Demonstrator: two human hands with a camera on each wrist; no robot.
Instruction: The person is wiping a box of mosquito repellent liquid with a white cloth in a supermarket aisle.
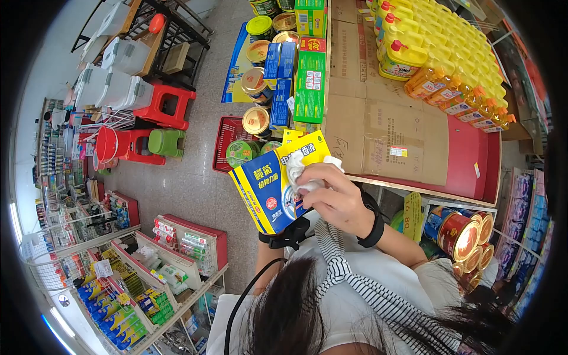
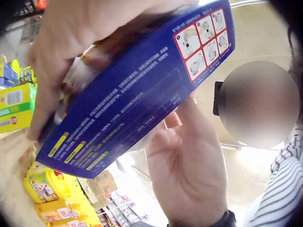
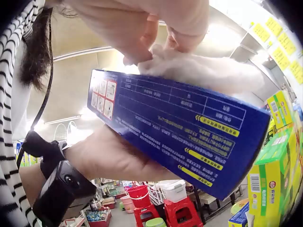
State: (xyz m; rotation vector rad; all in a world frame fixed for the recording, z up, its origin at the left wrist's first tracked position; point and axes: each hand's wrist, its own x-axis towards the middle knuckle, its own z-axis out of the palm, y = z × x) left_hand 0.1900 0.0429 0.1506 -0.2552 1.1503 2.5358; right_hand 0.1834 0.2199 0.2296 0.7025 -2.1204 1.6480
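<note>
A blue-and-yellow box [image 1: 269, 192] is tilted in front of the chest, its printed front facing up in the head view. My left hand [image 2: 71, 42] grips it, with fingers curled over one side in the left wrist view; in the head view the box hides that hand. My right hand [image 1: 334, 198] pinches a crumpled white cloth or tissue [image 1: 305, 171] against the box's front. In the right wrist view the right hand [image 3: 156, 23] holds the white wad [image 3: 199, 68] above the box's blue printed side [image 3: 175, 123], and the left hand [image 3: 113, 153] lies beneath.
Stacked boxes [image 1: 310, 80] and tins [image 1: 256, 120] stand ahead beside a red basket [image 1: 228, 139]. To the right is a cardboard-covered display [image 1: 378, 118] with yellow bottles [image 1: 405, 56]. Red stools [image 1: 168, 106] and shelves [image 1: 171, 254] are at the left.
</note>
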